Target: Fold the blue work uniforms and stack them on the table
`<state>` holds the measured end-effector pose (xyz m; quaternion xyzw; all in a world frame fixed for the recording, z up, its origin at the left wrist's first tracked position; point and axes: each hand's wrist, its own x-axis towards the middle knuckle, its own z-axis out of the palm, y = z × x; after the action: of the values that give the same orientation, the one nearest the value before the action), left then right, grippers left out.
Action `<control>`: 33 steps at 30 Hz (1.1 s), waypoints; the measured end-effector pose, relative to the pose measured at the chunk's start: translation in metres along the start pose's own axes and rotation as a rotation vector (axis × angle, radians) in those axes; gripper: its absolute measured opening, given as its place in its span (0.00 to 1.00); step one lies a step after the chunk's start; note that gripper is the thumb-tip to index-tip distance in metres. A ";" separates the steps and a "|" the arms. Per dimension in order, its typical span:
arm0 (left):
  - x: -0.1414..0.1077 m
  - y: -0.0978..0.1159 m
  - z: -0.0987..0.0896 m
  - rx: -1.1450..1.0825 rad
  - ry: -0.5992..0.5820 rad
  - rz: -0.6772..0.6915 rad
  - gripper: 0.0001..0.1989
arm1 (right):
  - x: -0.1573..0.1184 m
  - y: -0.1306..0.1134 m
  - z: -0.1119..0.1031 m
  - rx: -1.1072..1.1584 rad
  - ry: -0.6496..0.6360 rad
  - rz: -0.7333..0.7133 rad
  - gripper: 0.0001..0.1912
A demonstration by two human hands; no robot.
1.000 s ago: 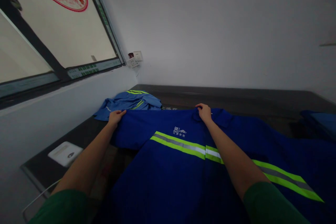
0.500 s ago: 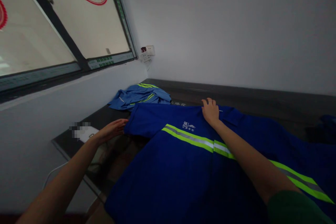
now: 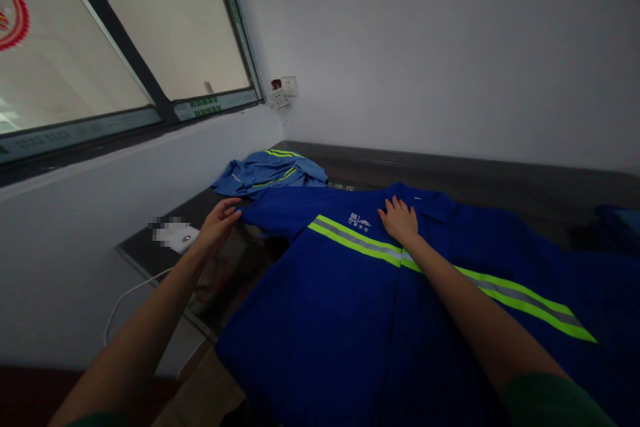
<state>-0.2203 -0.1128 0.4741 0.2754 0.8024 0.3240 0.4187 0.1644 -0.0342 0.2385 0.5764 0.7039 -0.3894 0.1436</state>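
Left grip (image 3: 217,221) pinches the blue jacket (image 3: 310,300) by its sleeve (image 3: 287,205) — right grip (image 3: 401,221) spread flat on it.

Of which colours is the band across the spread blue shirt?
The band is bright yellow-green with a silver-grey middle, seen in the head view.

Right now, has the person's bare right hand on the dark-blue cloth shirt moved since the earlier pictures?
Yes: the right hand has moved toward the near side of the view, farther below the white plastic wall socket than earlier.
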 end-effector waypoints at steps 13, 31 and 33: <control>0.000 -0.037 -0.023 1.049 -0.128 0.073 0.19 | -0.001 0.000 0.002 0.054 0.040 0.000 0.30; -0.008 -0.010 0.299 0.770 -0.715 0.695 0.15 | -0.089 0.118 -0.115 0.308 0.272 -0.173 0.16; -0.011 -0.013 0.344 0.811 -0.767 0.714 0.16 | -0.097 0.180 -0.140 0.222 0.247 0.019 0.17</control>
<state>0.0752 -0.0299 0.3185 0.7560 0.5144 -0.0062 0.4048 0.3940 0.0031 0.3246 0.6388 0.6633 -0.3897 -0.0050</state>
